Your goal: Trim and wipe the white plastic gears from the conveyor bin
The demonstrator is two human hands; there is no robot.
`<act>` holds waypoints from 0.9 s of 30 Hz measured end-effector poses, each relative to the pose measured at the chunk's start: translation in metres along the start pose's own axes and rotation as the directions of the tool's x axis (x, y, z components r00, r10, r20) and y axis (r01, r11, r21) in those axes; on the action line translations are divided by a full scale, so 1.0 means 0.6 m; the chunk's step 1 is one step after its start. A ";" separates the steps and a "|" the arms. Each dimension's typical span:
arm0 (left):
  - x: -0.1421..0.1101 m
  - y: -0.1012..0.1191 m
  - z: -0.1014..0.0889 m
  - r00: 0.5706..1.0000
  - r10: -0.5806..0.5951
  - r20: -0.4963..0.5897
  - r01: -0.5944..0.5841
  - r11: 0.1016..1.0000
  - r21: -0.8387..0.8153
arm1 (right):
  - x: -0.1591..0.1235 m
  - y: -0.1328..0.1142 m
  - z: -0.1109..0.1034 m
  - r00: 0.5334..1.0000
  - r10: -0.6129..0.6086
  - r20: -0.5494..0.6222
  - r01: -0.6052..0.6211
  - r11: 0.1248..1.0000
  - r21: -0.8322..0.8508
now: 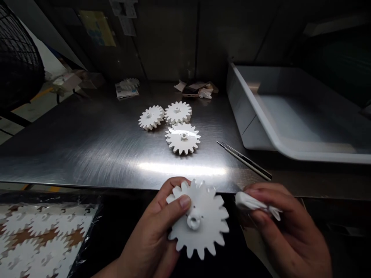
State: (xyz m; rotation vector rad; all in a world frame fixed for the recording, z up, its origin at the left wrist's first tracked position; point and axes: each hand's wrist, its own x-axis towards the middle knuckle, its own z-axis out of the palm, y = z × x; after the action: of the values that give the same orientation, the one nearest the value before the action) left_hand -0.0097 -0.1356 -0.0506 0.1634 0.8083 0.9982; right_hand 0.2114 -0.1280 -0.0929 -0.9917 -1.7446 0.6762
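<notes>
My left hand (147,227) holds a white plastic spur gear (208,227) by its rim, with the thumb on its face near the raised central hub. My right hand (285,227) pinches a crumpled white cloth or wipe (249,202) just beside the gear, and the two do not appear to touch. Both hands are over the dark area in front of the brushed steel table (87,154). On the table lie several similar white gears (182,139), out of reach of my fingers.
Long metal tweezers (243,160) lie near the table's front edge, by a large white tray (298,112) at the right. Another gear sits on papers (126,88) at the back, near a small pile of items (197,89). Many gears lie in plastic wrap (40,241) at lower left.
</notes>
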 end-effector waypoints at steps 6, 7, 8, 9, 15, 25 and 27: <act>-0.017 -0.017 -0.022 0.950 -0.208 0.232 0.239 0.965 -0.113 | -0.009 -0.014 0.018 0.999 0.005 0.034 -0.008 0.994 0.108; -0.020 -0.017 -0.026 0.937 -0.249 0.243 0.281 0.954 -0.107 | -0.009 -0.015 0.020 0.998 -0.008 0.057 0.003 0.996 0.095; -0.023 -0.016 -0.028 0.928 -0.283 0.242 0.311 0.947 -0.086 | -0.008 -0.015 0.021 0.996 -0.020 0.092 0.012 0.996 0.089; -0.023 -0.015 -0.030 0.926 -0.304 0.224 0.323 0.945 -0.053 | -0.007 -0.017 0.023 0.991 -0.035 0.129 0.023 0.995 0.096; -0.008 -0.010 -0.027 0.885 -0.348 0.309 0.319 0.937 0.141 | -0.006 -0.016 0.028 0.990 -0.023 0.139 0.019 0.999 0.033; 0.000 -0.007 -0.007 0.866 -0.275 0.418 0.328 0.943 -0.059 | -0.006 -0.007 -0.009 0.993 0.116 0.004 -0.116 0.983 0.146; 0.000 -0.009 -0.003 0.887 -0.275 0.370 0.328 0.941 -0.086 | -0.005 -0.008 -0.008 0.998 0.040 0.040 -0.046 0.986 0.161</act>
State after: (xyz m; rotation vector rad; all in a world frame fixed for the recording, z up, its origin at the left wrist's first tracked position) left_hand -0.0073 -0.1390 -0.0545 0.0822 0.4102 0.6996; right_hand 0.2151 -0.1333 -0.0885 -0.9122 -1.6747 0.8551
